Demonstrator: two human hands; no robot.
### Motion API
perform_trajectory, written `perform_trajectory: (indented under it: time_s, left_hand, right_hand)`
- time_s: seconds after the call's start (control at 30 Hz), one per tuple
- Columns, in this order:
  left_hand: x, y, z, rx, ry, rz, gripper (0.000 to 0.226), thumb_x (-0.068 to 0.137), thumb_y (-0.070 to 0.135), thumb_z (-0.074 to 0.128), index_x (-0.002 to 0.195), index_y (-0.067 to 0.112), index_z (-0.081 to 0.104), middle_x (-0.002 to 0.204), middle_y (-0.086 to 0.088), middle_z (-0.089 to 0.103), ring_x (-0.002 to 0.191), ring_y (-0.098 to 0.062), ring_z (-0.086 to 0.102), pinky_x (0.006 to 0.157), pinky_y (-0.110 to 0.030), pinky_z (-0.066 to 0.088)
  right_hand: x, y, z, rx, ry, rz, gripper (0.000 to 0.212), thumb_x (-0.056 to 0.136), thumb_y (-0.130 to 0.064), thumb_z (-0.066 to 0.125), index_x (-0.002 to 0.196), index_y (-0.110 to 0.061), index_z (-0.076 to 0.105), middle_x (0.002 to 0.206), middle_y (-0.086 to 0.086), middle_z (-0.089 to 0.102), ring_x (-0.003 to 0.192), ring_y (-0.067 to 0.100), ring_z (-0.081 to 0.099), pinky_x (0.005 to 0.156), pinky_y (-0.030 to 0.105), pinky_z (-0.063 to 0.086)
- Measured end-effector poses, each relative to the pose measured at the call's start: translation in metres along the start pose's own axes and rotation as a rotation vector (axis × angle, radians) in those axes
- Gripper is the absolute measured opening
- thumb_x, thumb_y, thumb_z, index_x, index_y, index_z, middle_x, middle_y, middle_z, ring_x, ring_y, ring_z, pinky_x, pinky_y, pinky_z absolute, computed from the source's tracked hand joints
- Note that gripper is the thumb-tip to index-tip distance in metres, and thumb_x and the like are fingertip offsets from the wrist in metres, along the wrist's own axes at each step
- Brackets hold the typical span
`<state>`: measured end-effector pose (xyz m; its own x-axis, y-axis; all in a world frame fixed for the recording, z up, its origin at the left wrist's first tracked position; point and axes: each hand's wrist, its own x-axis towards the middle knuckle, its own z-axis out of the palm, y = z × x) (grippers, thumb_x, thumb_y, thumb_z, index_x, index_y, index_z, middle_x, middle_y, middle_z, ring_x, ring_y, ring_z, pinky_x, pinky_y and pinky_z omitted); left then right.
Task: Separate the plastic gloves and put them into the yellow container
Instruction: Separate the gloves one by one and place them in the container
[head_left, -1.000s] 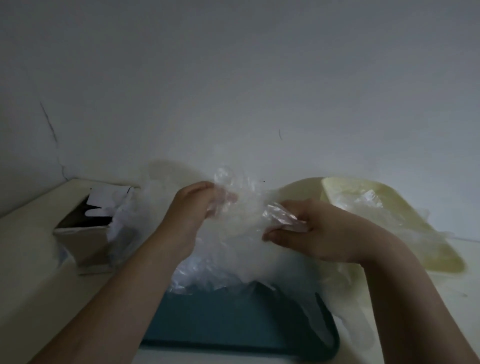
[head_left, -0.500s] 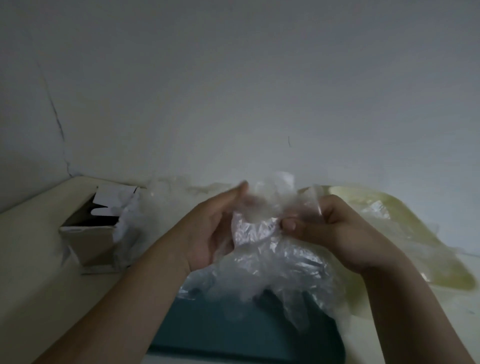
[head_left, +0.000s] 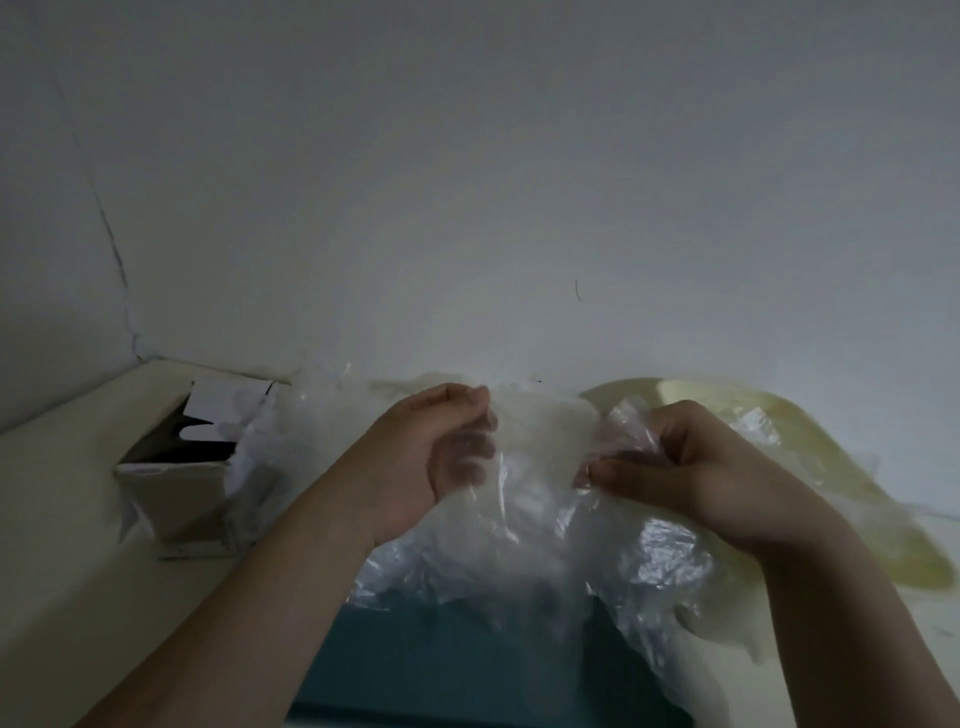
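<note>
A bunch of clear plastic gloves (head_left: 540, 514) hangs between my hands above a dark teal tray (head_left: 467, 660). My left hand (head_left: 431, 457) grips one side of the bunch with curled fingers. My right hand (head_left: 680, 467) pinches a crumpled clear glove (head_left: 631, 431) at the other side. The plastic is stretched between the two hands. The yellow container (head_left: 831, 467) lies at the right behind my right hand, with clear plastic gloves (head_left: 758, 421) lying in it.
An open cardboard box (head_left: 182, 467) stands at the left on the pale table (head_left: 62, 545), with more clear plastic spilling beside it. A white wall rises close behind everything.
My hands have moved apart, pulling the plastic wider between them. My left hand went from flat against the bunch to curled round it.
</note>
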<state>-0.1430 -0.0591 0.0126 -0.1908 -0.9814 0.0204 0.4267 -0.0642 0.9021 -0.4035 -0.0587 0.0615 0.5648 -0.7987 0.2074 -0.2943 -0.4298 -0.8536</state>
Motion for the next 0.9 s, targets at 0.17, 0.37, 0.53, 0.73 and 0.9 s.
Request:
perform_trajectory:
  time_s: [0.17, 0.37, 0.53, 0.73, 0.9]
  left_hand:
    - [-0.004, 0.001, 0.008, -0.093, 0.047, -0.026, 0.024, 0.083, 0.04, 0.076, 0.086, 0.017, 0.072, 0.079, -0.002, 0.067, 0.064, -0.012, 0.062, 0.06, -0.025, 0.053]
    - [-0.009, -0.012, 0.01, -0.172, -0.064, -0.08, 0.03, 0.074, 0.035, 0.089, 0.095, 0.014, 0.083, 0.092, -0.004, 0.074, 0.079, -0.017, 0.072, 0.068, -0.033, 0.062]
    - [-0.004, -0.004, 0.013, -0.34, 0.005, 0.026, 0.009, 0.089, 0.017, 0.07, 0.091, 0.014, 0.078, 0.084, -0.002, 0.072, 0.072, -0.014, 0.07, 0.064, -0.029, 0.059]
    - [0.001, 0.013, 0.023, -0.209, 0.088, 0.087, 0.017, 0.104, 0.016, 0.054, 0.1, 0.014, 0.07, 0.11, -0.012, 0.075, 0.099, -0.027, 0.077, 0.074, -0.038, 0.064]
    - [0.006, 0.028, 0.047, 0.112, 0.092, 0.131, 0.023, 0.108, 0.02, 0.053, 0.124, 0.013, 0.068, 0.12, -0.012, 0.075, 0.103, -0.031, 0.074, 0.081, -0.042, 0.061]
  right_hand:
    - [0.001, 0.0, 0.002, -0.043, -0.084, -0.003, 0.011, 0.092, -0.008, 0.073, 0.092, -0.01, 0.083, 0.084, 0.003, 0.08, 0.081, 0.016, 0.076, 0.078, 0.026, 0.053]
    - [0.005, 0.002, 0.005, 0.019, -0.023, -0.01, 0.014, 0.094, -0.017, 0.07, 0.089, -0.01, 0.082, 0.086, 0.011, 0.078, 0.081, 0.027, 0.075, 0.078, 0.038, 0.058]
    - [0.01, 0.004, 0.004, 0.049, 0.234, 0.122, 0.016, 0.098, -0.015, 0.068, 0.09, -0.008, 0.08, 0.081, 0.015, 0.074, 0.07, 0.029, 0.071, 0.07, 0.043, 0.061]
    - [0.004, -0.005, -0.006, 0.144, 0.461, 0.156, 0.018, 0.1, -0.025, 0.065, 0.104, -0.012, 0.077, 0.084, 0.014, 0.076, 0.063, 0.031, 0.069, 0.057, 0.041, 0.057]
    - [0.002, -0.004, -0.055, -0.006, 0.407, 0.261, 0.016, 0.101, -0.024, 0.065, 0.106, -0.012, 0.075, 0.085, 0.012, 0.078, 0.053, 0.018, 0.058, 0.046, 0.029, 0.042]
